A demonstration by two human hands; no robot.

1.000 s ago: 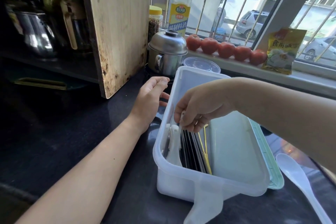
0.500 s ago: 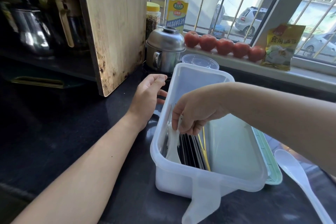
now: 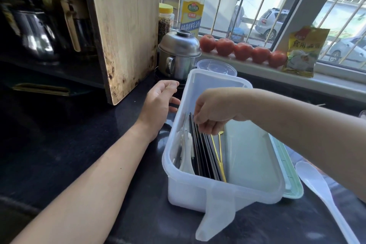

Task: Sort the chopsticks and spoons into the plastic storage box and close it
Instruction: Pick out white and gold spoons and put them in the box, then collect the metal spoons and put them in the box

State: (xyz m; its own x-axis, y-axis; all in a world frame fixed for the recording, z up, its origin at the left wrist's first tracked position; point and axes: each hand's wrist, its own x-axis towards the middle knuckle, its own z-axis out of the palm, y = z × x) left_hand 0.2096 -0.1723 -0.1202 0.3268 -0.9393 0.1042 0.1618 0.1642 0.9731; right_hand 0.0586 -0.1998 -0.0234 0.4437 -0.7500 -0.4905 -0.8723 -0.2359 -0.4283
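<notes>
The clear plastic storage box (image 3: 190, 194) stands open on the black counter. Inside it, white spoons (image 3: 187, 150) lie along the left wall, then black chopsticks (image 3: 206, 156), then gold-coloured utensils (image 3: 217, 154). My right hand (image 3: 213, 109) reaches into the box, its curled fingers on the upper ends of the black chopsticks. My left hand (image 3: 158, 103) hovers beside the box's left wall, fingers relaxed and holding nothing. The pale green lid (image 3: 291, 180) lies against the box's right side. One white spoon (image 3: 316, 180) rests on the counter right of the lid.
A wooden cutting board (image 3: 126, 25) leans at the back left. Behind the box stand a steel pot (image 3: 179, 53) and a round clear container (image 3: 215, 66). Tomatoes (image 3: 243, 50), a bottle (image 3: 193, 6) and a yellow packet (image 3: 303, 51) line the windowsill.
My right hand has let go of the white spoon, which now lies by the box's left wall, and shifted onto the black chopsticks. My left hand has barely moved.
</notes>
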